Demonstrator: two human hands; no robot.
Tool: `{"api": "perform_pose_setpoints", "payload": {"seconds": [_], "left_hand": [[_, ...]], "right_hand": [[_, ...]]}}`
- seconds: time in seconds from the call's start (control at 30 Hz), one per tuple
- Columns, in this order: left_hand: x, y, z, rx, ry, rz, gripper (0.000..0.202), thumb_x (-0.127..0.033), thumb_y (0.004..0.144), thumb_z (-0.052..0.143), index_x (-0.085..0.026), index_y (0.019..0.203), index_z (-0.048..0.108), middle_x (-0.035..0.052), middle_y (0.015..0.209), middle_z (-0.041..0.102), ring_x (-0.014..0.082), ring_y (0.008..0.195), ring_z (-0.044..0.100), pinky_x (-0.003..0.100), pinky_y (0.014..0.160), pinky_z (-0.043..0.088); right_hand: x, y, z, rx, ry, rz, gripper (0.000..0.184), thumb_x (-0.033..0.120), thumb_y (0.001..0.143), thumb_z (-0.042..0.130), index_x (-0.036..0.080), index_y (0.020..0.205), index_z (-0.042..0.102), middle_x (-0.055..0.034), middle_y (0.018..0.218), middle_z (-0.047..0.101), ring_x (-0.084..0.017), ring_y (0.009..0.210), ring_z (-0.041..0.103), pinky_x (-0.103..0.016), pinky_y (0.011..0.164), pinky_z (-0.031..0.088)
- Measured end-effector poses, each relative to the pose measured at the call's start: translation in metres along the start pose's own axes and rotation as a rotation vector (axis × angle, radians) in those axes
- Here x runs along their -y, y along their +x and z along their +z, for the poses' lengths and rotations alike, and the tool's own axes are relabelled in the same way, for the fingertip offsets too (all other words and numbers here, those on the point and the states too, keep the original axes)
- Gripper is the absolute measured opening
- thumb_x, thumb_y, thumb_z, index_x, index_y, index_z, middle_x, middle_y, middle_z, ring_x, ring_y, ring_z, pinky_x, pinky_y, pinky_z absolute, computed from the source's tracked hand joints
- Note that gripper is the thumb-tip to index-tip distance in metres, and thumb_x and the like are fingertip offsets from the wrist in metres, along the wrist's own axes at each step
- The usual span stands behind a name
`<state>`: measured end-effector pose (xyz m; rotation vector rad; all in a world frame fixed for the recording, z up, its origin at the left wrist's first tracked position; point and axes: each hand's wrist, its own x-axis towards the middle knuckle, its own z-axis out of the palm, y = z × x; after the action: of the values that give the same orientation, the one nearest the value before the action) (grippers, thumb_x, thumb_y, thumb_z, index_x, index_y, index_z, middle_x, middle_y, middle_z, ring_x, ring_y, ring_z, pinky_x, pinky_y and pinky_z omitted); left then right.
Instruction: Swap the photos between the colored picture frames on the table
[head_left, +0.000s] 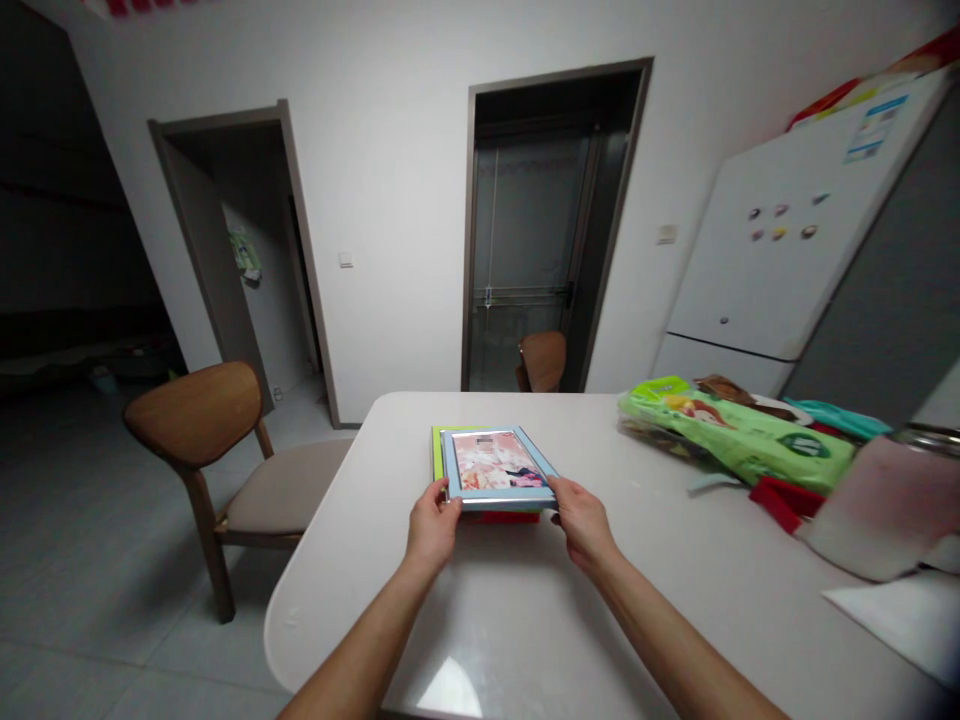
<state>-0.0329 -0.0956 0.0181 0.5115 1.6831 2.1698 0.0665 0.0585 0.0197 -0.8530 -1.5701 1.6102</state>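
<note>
While it rises well beyond the grip, the white wall [397,150] holds a dark doorway [525,240] straight ahead of the hands. Off past the grip to the right stands a white fridge [742,260]. The white table [345,560] spreads below the hands and out to both sides of them. Left of the grip, beyond the table's edge, is a wooden chair [199,415] with a padded seat; the back of another chair [546,360] shows beyond the table.

To the right of the hands and a little farther off lies a green packet [742,430], with a pinkish jar [885,510] nearer the person and a red thing [780,505] between them.

The light-blue picture frame [495,465] is in the grip, over the table, its pinkish picture facing up. Under it, a yellow-green edge [437,455] shows on the left and a red edge [499,517] along the near side; whether the frame rests on these I cannot tell. The right hand [589,520] grasps its near right corner, the left hand [433,525] its near left corner.
</note>
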Motion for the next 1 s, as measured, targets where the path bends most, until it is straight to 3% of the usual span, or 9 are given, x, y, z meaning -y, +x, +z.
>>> {"api": "perform_pose_setpoints", "payload": {"seconds": [0.17, 0.37, 0.47, 0.57, 0.63, 0.7, 0.83, 0.93, 1.0], "left_hand": [[-0.002, 0.017, -0.003, -0.073, 0.137, 0.096, 0.027, -0.003, 0.051, 0.063, -0.021, 0.071, 0.062, -0.0023, 0.061, 0.055, 0.0170, 0.069, 0.051, 0.025, 0.073, 0.034], [-0.014, 0.019, -0.011, -0.057, 0.158, 0.148, 0.027, -0.002, 0.047, 0.064, -0.021, 0.065, 0.060, -0.0041, 0.058, 0.051, 0.0127, 0.056, 0.046, 0.021, 0.061, 0.033], [-0.039, 0.017, -0.003, 0.000, 0.105, 0.154, 0.011, -0.013, 0.054, 0.065, -0.018, 0.058, 0.056, -0.0056, 0.051, 0.046, 0.0085, 0.045, 0.040, 0.019, 0.048, 0.029], [-0.076, 0.010, 0.019, 0.125, 0.019, 0.151, 0.021, -0.036, 0.068, 0.056, -0.016, 0.064, 0.054, -0.0088, 0.041, 0.036, 0.0052, 0.035, 0.028, 0.018, 0.039, 0.021], [-0.099, 0.003, 0.036, 0.185, -0.047, 0.186, 0.029, -0.039, 0.065, 0.058, -0.017, 0.083, 0.053, -0.0117, 0.041, 0.031, 0.0036, 0.034, 0.025, 0.016, 0.038, 0.019], [-0.111, -0.004, 0.048, 0.254, -0.114, 0.243, 0.043, -0.036, 0.062, 0.062, -0.019, 0.099, 0.048, -0.0130, 0.042, 0.031, 0.0029, 0.034, 0.024, 0.015, 0.038, 0.019], [-0.082, -0.014, 0.049, 0.274, -0.093, 0.082, 0.042, -0.034, 0.059, 0.066, -0.019, 0.095, 0.050, -0.0136, 0.039, 0.033, 0.0027, 0.033, 0.027, 0.015, 0.037, 0.019], [-0.044, -0.015, 0.038, 0.286, -0.021, -0.076, 0.030, -0.042, 0.058, 0.064, -0.016, 0.060, 0.051, -0.0110, 0.033, 0.034, 0.0024, 0.028, 0.025, 0.016, 0.032, 0.014], [-0.033, -0.011, 0.034, 0.307, -0.007, -0.138, 0.042, -0.055, 0.061, 0.056, -0.017, 0.046, 0.043, -0.0092, 0.029, 0.032, 0.0024, 0.025, 0.023, 0.017, 0.030, 0.011]], "right_hand": [[-0.006, 0.013, 0.004, -0.028, -0.129, -0.052, 0.023, 0.038, 0.059, 0.054, 0.018, 0.069, 0.062, 0.0004, 0.054, 0.061, -0.017, 0.063, 0.055, -0.021, 0.050, 0.037], [0.003, 0.024, -0.008, -0.060, -0.185, -0.073, 0.017, 0.036, 0.059, 0.055, 0.019, 0.057, 0.058, -0.0009, 0.050, 0.057, -0.016, 0.059, 0.053, -0.022, 0.052, 0.036], [0.029, 0.022, -0.007, -0.077, -0.154, -0.071, 0.028, 0.042, 0.067, 0.045, 0.018, 0.055, 0.054, -0.0008, 0.049, 0.052, -0.012, 0.049, 0.047, -0.022, 0.047, 0.034], [0.073, 0.003, 0.006, 0.023, -0.033, -0.116, 0.040, 0.049, 0.073, 0.031, 0.017, 0.060, 0.051, 0.0055, 0.041, 0.038, -0.006, 0.035, 0.032, -0.021, 0.038, 0.028], [0.101, -0.015, 0.018, 0.242, 0.221, -0.253, 0.028, 0.043, 0.069, 0.046, 0.018, 0.076, 0.054, 0.0105, 0.038, 0.028, -0.004, 0.033, 0.022, -0.019, 0.034, 0.021], [0.117, -0.031, 0.026, 0.332, 0.345, -0.362, 0.036, 0.032, 0.064, 0.055, 0.020, 0.098, 0.050, 0.0128, 0.039, 0.023, -0.003, 0.033, 0.019, -0.017, 0.034, 0.018], [0.089, -0.040, 0.032, 0.280, 0.262, -0.254, 0.048, 0.027, 0.061, 0.056, 0.019, 0.107, 0.046, 0.0135, 0.039, 0.027, -0.003, 0.032, 0.022, -0.016, 0.034, 0.018], [0.047, -0.036, 0.031, 0.308, 0.076, 0.020, 0.024, 0.036, 0.060, 0.057, 0.013, 0.068, 0.054, 0.0106, 0.035, 0.031, -0.003, 0.030, 0.024, -0.017, 0.032, 0.017], [0.035, -0.033, 0.031, 0.337, 0.039, 0.071, 0.032, 0.044, 0.061, 0.055, 0.015, 0.050, 0.047, 0.0081, 0.033, 0.033, -0.003, 0.029, 0.026, -0.018, 0.031, 0.017]]}}
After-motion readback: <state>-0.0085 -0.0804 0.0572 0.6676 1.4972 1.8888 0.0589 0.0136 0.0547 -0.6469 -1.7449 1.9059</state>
